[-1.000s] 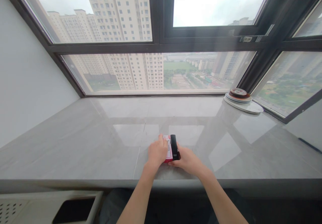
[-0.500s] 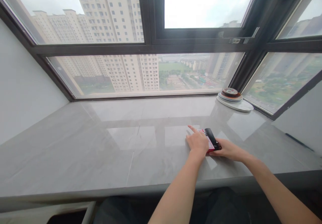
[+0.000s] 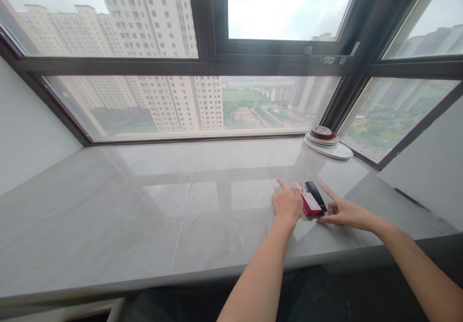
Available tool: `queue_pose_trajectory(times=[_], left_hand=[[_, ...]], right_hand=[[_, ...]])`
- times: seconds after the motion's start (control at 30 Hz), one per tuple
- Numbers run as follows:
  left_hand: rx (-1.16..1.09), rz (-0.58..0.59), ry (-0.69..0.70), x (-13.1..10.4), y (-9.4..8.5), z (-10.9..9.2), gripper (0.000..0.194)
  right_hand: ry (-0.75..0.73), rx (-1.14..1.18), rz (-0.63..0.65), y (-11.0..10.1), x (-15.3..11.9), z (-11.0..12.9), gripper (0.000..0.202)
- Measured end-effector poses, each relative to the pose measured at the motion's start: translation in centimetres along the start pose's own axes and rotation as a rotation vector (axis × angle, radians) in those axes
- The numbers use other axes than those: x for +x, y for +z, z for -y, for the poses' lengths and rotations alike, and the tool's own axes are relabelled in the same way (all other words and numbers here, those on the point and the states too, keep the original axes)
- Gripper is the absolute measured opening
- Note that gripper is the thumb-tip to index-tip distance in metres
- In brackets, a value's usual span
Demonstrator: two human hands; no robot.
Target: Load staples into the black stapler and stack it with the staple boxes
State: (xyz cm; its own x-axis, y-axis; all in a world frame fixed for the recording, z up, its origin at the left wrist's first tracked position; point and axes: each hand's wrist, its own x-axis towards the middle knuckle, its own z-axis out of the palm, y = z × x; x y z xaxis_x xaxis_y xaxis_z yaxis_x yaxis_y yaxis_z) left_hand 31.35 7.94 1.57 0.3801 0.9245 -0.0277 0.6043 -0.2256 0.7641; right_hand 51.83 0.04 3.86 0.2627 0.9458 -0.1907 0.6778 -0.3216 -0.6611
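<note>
A small red and white box (image 3: 311, 204) lies on the grey marble-look sill, close beside a long black object, which looks like a stapler (image 3: 316, 195). My left hand (image 3: 288, 202) is at the left of the box, index finger stretched forward, and its thumb side seems to touch the box's edge. To the right of the black stapler, my right hand (image 3: 346, 212) is open with index finger and thumb spread; the other fingers curl in. Its thumb reaches near the stapler's front end, and whether it touches cannot be made out.
A stack of plates (image 3: 325, 141) stands in the far right corner by the window (image 3: 202, 105). A thin dark stick-like item (image 3: 412, 200) lies along the right wall. The sill's front edge (image 3: 231, 270) runs just before my legs.
My right hand has opened and drawn back to the right from the black stapler. More of the red and white box now shows between my hands. The view has turned slightly.
</note>
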Motion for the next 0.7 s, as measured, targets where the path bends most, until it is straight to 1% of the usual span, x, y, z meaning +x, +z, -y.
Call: queue_pose_trajectory(times=[0.03,0.07,0.1,0.13,0.17,0.2,0.23,0.27,0.33,0.4,0.47,0.5,0.57,0.63,0.7], left_hand=[[-0.006,0.007,0.013,-0.8,-0.9,1.2,0.077],[-0.012,0.016,0.028,-1.7,-1.9,2.6,0.076],[-0.034,0.058,0.083,-2.8,-3.0,4.1,0.074],[-0.079,0.084,0.125,-4.1,-4.3,5.7,0.070],[-0.135,0.102,0.148,-5.4,-5.6,7.2,0.064],[-0.187,0.111,0.166,-6.8,-7.0,8.7,0.057],[-0.222,0.110,0.176,-8.2,-8.3,10.1,0.052],[-0.239,0.081,0.172,-9.5,-9.7,11.5,0.049],[-0.240,-0.034,0.138,-11.8,-12.5,14.0,0.043],[-0.139,-0.163,0.118,-13.6,-15.0,16.2,0.039],[0.070,-0.266,0.124,-14.9,-16.8,18.1,0.039],[0.178,-0.294,0.127,-15.3,-17.3,18.9,0.040],[0.359,-0.315,0.132,-15.7,-17.7,19.9,0.046],[0.472,-0.306,0.134,-15.5,-17.3,20.2,0.052],[0.535,-0.287,0.135,-14.9,-16.7,20.0,0.056]], right_hand=[[-0.031,-0.013,-0.040,-0.1,-0.6,-0.7,0.117],[-0.068,-0.018,-0.101,0.0,-1.4,-1.2,0.114],[-0.100,-0.016,-0.183,0.4,-2.4,-1.4,0.106],[-0.124,-0.013,-0.279,1.2,-3.5,-1.2,0.093],[-0.137,-0.005,-0.377,2.4,-4.7,-0.7,0.078],[-0.149,0.007,-0.418,4.0,-5.8,0.1,0.067],[-0.173,0.018,-0.412,5.8,-6.9,1.3,0.058],[-0.209,0.029,-0.346,7.7,-7.9,2.6,0.053],[-0.287,0.036,-0.205,11.4,-8.9,5.3,0.049],[-0.420,-0.021,-0.101,14.4,-8.8,7.5,0.049],[-0.512,-0.164,-0.046,16.4,-7.9,9.0,0.055],[-0.527,-0.247,-0.036,17.2,-7.3,9.5,0.057],[-0.501,-0.386,-0.053,18.5,-6.2,10.2,0.061],[-0.451,-0.461,-0.106,19.5,-5.5,10.7,0.061],[-0.418,-0.492,-0.162,20.4,-5.2,11.2,0.061]])
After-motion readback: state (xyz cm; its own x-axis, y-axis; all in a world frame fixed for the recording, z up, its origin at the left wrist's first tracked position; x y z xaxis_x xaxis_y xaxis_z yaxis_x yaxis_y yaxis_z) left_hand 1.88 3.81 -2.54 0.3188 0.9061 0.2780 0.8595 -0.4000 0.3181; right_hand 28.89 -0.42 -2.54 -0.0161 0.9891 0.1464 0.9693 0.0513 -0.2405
